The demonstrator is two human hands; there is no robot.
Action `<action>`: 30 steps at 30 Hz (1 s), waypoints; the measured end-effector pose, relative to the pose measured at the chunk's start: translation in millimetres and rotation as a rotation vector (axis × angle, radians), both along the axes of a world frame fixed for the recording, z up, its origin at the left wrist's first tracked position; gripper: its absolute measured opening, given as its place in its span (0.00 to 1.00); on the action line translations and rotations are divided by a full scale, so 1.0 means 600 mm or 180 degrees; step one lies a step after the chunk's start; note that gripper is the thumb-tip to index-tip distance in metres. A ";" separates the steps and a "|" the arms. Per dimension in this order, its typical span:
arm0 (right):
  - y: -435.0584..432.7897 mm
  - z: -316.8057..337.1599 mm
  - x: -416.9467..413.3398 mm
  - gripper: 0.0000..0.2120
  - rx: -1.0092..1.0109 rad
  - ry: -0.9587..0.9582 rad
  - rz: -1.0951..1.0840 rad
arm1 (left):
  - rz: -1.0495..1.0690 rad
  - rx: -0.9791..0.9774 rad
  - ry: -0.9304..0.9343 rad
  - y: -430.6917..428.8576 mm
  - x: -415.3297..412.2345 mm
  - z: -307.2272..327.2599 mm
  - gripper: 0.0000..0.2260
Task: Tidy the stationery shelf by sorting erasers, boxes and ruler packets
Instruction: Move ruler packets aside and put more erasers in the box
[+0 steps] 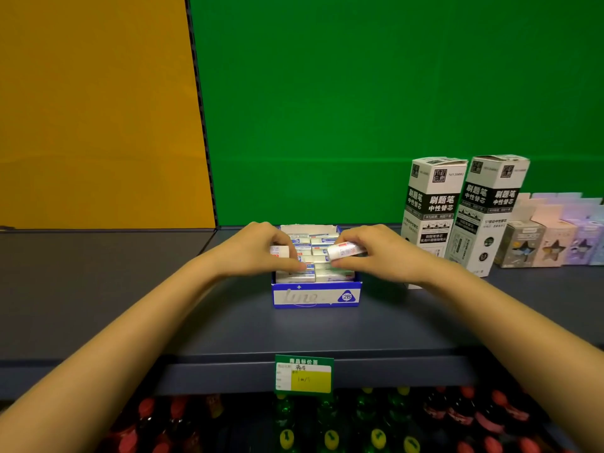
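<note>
A white wrapped eraser (344,250) is pinched by the right hand (382,251) above the blue-and-white cardboard box of erasers (315,297) on the dark grey shelf (228,322); another white eraser (280,251) is held by the left hand (261,246) at its left rim.

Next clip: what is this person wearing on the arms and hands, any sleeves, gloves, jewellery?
Nothing visible. The left hand and right hand are bare: no gloves, rings or watch. The left forearm and right forearm are uncovered to the frame edge; no sleeve shows.
</note>
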State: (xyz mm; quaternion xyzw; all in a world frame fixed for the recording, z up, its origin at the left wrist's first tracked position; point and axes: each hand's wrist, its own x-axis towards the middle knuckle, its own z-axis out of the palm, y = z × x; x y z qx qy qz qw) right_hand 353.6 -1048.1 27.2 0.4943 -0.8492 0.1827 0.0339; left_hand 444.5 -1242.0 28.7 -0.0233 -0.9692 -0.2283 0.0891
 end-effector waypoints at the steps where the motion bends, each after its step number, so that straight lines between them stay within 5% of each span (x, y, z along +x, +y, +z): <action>1: 0.002 0.003 0.002 0.12 -0.0064 -0.0043 0.0019 | -0.0010 0.0066 0.0026 -0.001 0.003 0.002 0.12; 8: 0.008 0.006 0.020 0.15 0.0233 -0.0146 0.0319 | -0.0092 0.0428 -0.0246 0.001 0.015 0.010 0.09; 13: 0.009 0.011 0.012 0.15 0.0338 -0.0333 0.0420 | -0.0415 0.0117 -0.0365 0.003 0.028 0.014 0.13; 30: -0.009 0.026 -0.025 0.08 0.0496 -0.1698 0.0569 | -0.0327 0.0306 -0.0297 0.011 0.011 0.006 0.11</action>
